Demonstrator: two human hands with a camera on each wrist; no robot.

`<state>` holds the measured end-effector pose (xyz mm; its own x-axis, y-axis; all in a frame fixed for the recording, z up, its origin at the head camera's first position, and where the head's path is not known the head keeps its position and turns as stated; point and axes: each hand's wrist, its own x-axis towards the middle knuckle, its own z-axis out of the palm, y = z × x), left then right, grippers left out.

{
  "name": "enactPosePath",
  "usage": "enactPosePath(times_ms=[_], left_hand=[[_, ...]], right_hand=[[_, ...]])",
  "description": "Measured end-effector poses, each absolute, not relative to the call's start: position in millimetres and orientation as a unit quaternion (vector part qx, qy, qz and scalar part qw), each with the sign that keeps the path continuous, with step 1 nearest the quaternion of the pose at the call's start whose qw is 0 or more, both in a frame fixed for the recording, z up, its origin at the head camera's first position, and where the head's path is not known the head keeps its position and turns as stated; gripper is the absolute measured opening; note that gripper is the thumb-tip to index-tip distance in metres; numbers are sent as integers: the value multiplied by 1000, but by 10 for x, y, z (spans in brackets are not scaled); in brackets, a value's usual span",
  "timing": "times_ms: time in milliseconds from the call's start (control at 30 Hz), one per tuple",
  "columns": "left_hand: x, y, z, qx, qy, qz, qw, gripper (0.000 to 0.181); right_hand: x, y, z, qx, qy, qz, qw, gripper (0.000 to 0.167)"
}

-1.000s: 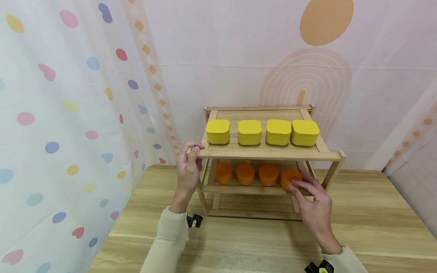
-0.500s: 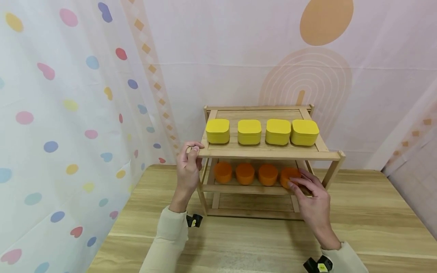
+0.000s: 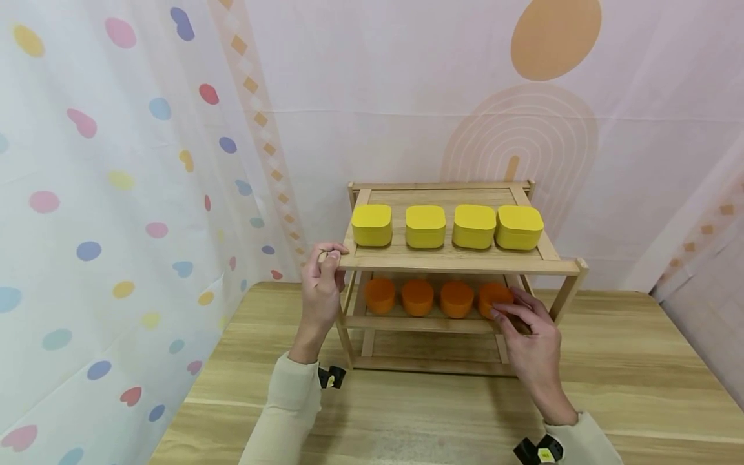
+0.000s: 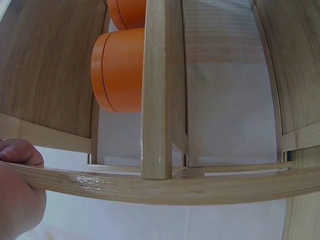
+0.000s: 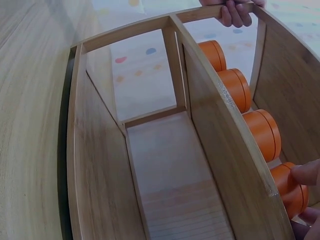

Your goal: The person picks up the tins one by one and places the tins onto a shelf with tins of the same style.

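Observation:
In the head view, a wooden three-tier shelf (image 3: 442, 263) stands on the table. My left hand (image 3: 321, 290) grips the left front corner of its top tier, and the left wrist view shows that hand's fingers curled round the upright. Several round orange lidded boxes line the middle tier. The rightmost orange box (image 3: 493, 298) sits between the thumb and fingers of my right hand (image 3: 535, 345); in the right wrist view the thumb presses on this orange box (image 5: 289, 187) while fingers reach its other side, partly cut off by the frame. A neighbouring orange box (image 3: 456, 299) stands just left of it.
Several yellow lidded boxes stand in a row on the top tier, among them the leftmost yellow box (image 3: 372, 226). The bottom tier (image 3: 436, 347) lies close above the wooden table (image 3: 407, 413). A patterned curtain (image 3: 378, 97) hangs behind and to the left.
The rightmost orange box has shifted slightly back on the middle tier, with my right hand moving along with it. My left hand stays on the shelf corner.

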<state>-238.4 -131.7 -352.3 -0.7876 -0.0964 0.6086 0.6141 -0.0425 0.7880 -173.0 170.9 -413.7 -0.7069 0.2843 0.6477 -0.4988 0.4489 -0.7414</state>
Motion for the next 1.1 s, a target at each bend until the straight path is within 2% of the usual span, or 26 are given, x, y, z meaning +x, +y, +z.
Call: enactPosePath(times_ms=[733,1100], left_hand=[[-2357,-1346,-3506,-190,-663,-676,259,27],[-2283,-1414,-3473,-211,-659,-684,234,25]], right_hand=[[-1716,1702,-4130,58,-762,533,365,14],[-1607,1755,-4052,46,-775,531,339,17]])
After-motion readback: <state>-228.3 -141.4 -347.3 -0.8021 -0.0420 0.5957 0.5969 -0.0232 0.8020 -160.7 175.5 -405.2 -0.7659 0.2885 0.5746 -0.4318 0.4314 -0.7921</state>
